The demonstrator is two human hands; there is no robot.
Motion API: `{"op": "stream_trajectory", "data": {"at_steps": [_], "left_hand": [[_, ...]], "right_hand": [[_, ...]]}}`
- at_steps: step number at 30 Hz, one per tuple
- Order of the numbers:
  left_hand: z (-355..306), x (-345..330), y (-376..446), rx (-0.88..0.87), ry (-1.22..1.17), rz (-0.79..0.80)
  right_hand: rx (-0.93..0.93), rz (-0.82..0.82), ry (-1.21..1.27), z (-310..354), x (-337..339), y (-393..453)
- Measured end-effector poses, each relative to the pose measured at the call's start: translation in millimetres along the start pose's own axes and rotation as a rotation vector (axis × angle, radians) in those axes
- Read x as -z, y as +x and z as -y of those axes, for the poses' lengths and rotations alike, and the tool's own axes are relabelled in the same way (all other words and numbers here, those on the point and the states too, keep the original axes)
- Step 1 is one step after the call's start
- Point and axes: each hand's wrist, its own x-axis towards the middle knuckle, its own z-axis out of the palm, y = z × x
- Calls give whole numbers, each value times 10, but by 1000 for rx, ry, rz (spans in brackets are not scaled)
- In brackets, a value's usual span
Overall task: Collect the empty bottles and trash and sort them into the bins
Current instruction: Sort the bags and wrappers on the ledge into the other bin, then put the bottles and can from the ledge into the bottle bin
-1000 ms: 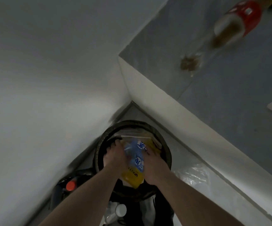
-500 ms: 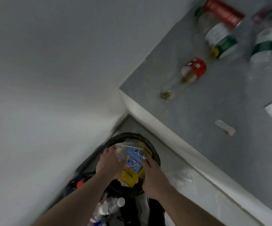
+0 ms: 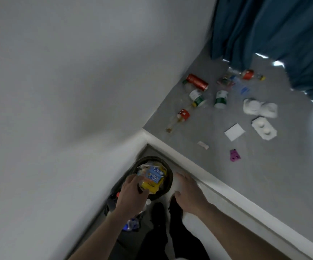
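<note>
Reaching down into the corner, the left hand [image 3: 131,197] is curling its fingers round the edge of a blue and yellow wrapper [image 3: 152,178] that is sitting in the black round bin [image 3: 168,184] just ahead of it. Beside it, the right hand [image 3: 188,194] is hovering with fingers spread and holding nothing. Well beyond both hands, several bottles [image 3: 198,99] and a red can [image 3: 197,82], somewhat blurred, are lying on the grey tabletop [image 3: 264,175].

Both forearms are bare, no sleeves showing, no watch or rings on the left hand [image 3: 131,196] or right hand [image 3: 188,194]. Dark trousers [image 3: 163,231] below.
</note>
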Motion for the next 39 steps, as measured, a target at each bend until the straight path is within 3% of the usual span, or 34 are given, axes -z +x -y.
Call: {"op": "stream_trajectory", "data": {"at_steps": [8, 17, 26, 34, 39], "left_hand": [[-425, 502, -584, -223, 125, 7], [-1049, 719, -614, -346, 166, -37], [-1903, 157, -750, -383, 148, -44], [-2711, -593, -1014, -299, 98, -49], [-2967, -907, -1220, -299, 95, -119]], "right_hand": [[-101, -184, 47, -224, 461, -1104], [-152, -308, 130, -524, 948, -1558], [-138, -357, 148, -1375, 1497, -1974], [-139, -285, 105, -2511, 2081, -2272], [-112, -231, 71, -2773, 2331, -2211]]}}
